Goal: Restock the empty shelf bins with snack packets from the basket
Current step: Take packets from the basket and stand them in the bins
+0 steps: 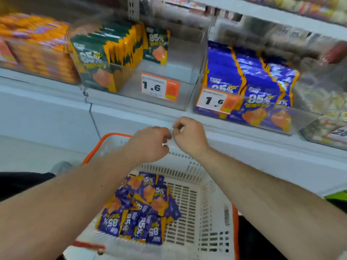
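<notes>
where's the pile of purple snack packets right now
In the head view, the purple snack packets lie low and centre-left in the white basket, below both hands.

Packets (139, 207) in basket (212, 203) below shelf (131, 111), both hands (170, 139) above basket, bins (169, 72) on shelf
</notes>
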The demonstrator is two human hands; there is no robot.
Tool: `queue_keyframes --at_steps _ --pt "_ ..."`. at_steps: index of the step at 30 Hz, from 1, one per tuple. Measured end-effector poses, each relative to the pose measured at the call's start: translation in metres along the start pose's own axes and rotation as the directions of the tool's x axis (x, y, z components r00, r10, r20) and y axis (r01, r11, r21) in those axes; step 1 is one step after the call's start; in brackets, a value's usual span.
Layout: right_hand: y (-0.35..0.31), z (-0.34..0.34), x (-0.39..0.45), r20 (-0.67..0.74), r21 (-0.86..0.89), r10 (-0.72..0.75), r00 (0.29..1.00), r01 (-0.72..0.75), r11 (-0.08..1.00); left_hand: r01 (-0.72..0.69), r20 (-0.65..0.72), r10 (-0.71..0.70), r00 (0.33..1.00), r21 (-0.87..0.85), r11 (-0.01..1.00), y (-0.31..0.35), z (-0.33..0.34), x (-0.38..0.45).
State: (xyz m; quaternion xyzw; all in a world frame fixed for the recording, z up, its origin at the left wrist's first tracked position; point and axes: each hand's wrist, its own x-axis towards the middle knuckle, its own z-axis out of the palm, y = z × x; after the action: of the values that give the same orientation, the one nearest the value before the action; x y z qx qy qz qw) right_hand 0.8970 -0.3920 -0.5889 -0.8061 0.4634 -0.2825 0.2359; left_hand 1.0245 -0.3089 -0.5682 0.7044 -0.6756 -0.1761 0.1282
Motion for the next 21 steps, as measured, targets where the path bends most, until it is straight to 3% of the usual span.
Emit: queue_keyframes --at_steps 4,7,9,15,18,21 --pt "0.038 0.072 -0.023 0.311 -0.107 0.206 0.928 -0.181 0.978 0.115 0.156 -0.113 0.981 -0.005 0.993 -0.047 0.021 -0.011" --pt "0.070 0.121 -0.047 0.510 -0.226 0.421 0.750 -0.356 0.907 0.210 0.223 -0.194 0.955 -0.052 0.976 -0.070 0.034 -0.010" --pt "0.088 0.147 -0.064 0.571 -0.282 0.535 0.623 -0.463 0.840 0.274 0.249 -0.239 0.938 -0.117 0.954 -0.081 0.043 -0.007" --pt "0.116 0.208 -0.090 0.514 -0.170 0.783 0.350 -0.853 0.493 0.380 0.371 -0.302 0.878 -0.158 0.911 -0.105 0.065 -0.005" --pt "0.110 0.234 -0.088 0.428 -0.116 0.865 0.261 -0.934 0.339 0.413 0.377 -0.334 0.864 -0.152 0.898 -0.116 0.070 -0.003" --pt "0.109 0.250 -0.084 0.407 -0.090 0.889 0.208 -0.960 0.266 0.439 0.370 -0.360 0.857 -0.155 0.885 -0.122 0.074 -0.002"
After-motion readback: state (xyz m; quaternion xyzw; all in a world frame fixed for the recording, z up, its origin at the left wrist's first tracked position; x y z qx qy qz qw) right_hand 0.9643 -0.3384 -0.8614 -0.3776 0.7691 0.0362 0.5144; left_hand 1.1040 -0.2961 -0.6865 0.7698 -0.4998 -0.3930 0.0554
